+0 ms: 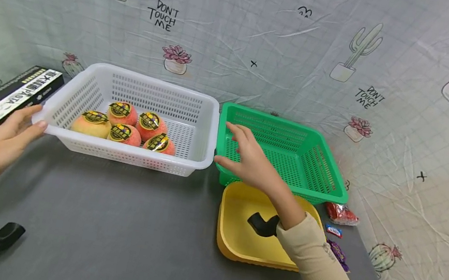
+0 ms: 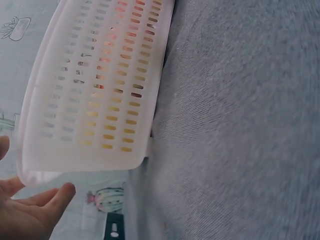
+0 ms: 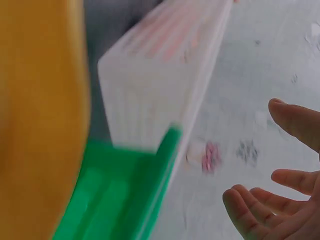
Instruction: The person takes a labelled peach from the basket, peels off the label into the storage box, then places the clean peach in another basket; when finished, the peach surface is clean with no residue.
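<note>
A white plastic basket holds several round reddish and yellow fruits with black-and-gold labels. At its left front corner is my left hand, fingertips right at the rim and fingers fairly straight. The left wrist view shows that hand beside the corner of the basket. My right hand is over the left part of a green basket, its fingers spread with nothing between them. In the right wrist view, the fingers of this hand stand apart from the green rim.
A yellow tray lies in front of the green basket, under my right forearm. A black pasta box stands at the left. Small wrapped items, including a red packet, lie at the right edge. A printed cloth hangs behind.
</note>
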`<state>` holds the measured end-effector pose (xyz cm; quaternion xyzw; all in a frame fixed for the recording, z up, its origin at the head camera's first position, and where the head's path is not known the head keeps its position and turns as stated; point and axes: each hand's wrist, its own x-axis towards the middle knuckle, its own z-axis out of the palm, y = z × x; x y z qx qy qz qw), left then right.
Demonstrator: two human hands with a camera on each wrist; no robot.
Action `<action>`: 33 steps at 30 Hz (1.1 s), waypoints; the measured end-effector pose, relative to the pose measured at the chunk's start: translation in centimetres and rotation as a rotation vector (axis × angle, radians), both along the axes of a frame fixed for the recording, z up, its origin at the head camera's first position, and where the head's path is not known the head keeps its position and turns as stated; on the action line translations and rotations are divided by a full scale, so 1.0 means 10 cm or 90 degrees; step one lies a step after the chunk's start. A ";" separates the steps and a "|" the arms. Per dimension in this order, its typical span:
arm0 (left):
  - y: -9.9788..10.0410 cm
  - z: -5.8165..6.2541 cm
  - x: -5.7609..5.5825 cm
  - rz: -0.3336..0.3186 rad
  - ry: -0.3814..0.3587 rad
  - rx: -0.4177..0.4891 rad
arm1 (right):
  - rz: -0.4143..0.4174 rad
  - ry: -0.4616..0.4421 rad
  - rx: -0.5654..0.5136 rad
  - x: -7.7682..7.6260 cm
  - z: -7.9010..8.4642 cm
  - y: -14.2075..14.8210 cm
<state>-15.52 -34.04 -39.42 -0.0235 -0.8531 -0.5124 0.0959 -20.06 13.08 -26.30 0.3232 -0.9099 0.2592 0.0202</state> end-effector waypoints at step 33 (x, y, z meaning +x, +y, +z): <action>0.25 0.03 0.02 -0.081 0.142 0.427 | 0.022 -0.282 0.141 -0.76 -0.59 -1.37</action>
